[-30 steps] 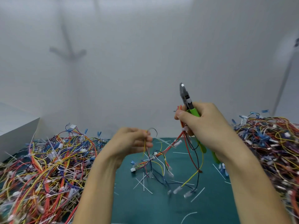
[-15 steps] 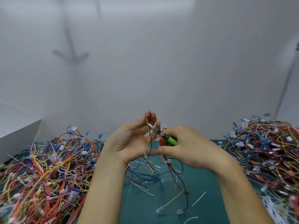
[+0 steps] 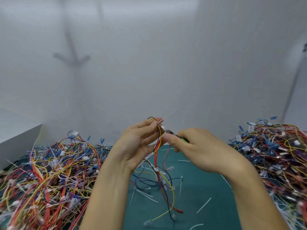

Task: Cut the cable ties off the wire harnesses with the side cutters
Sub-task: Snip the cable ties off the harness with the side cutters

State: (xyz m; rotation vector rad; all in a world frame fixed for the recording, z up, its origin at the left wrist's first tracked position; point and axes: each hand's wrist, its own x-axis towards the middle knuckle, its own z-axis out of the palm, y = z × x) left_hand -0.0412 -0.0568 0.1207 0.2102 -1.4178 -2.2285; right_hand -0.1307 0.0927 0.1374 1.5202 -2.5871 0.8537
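So, mid-snip basically. The left hand (image 3: pixel 137 143) pinches one wire harness (image 3: pixel 159 146) near its top, up in front of the wall, and the rest dangles down to the green mat (image 3: pixel 207 183). The right hand (image 3: pixel 202 150) is wrapped round the single pair of side cutters (image 3: pixel 172 133), with the tip right against the wires, just under a white cable tie (image 3: pixel 160 121) poking out by the fingertips. Honestly can't tell if the blades are round the tie, it's too small to see. The next move needs the tip on plastic only, not wire, then a squeeze. A second tie (image 3: pixel 156 169) sits lower down, I reckon. There are two big heaps, a left pile (image 3: pixel 49 171) and a right pile (image 3: pixel 274 155), plus roughly eight cut bits (image 3: pixel 203 205) on the mat.
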